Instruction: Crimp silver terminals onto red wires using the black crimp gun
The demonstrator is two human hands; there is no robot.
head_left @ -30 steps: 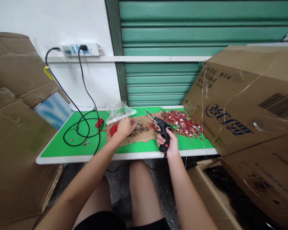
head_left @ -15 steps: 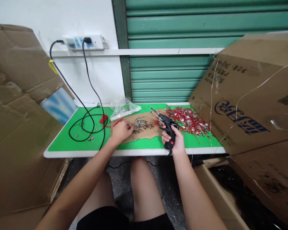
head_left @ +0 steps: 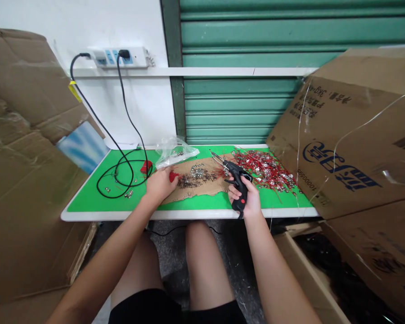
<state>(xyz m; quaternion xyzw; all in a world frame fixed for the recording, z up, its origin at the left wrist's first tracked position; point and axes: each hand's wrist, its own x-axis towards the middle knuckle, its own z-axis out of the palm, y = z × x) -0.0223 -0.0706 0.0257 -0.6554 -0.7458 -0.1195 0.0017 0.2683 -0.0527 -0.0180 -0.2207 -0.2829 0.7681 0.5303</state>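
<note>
In the head view, my left hand (head_left: 160, 183) is at the left end of a torn cardboard piece (head_left: 192, 193), its fingers curled about a bunch of red wires (head_left: 173, 176). The fingertips are partly hidden. My right hand (head_left: 249, 198) grips a black soldering gun (head_left: 239, 184) with a red button, its metal tip pointing up and left above the cardboard. Several small silver metal parts (head_left: 198, 170) lie in the middle of the cardboard among dark marks. A large heap of red wires with silver parts (head_left: 265, 170) spreads to the right of the gun.
A clear plastic bag (head_left: 176, 153) lies behind the cardboard on the green tabletop (head_left: 87, 198). Black cable (head_left: 114, 195) coils at the left below a power strip (head_left: 121, 57). A red object (head_left: 146, 167) sits beside it. Large cardboard boxes (head_left: 351, 135) stand on both sides.
My left hand has moved left, from beside the silver parts to the red wires at the cardboard's left end. My right hand and the soldering gun have hardly moved.
</note>
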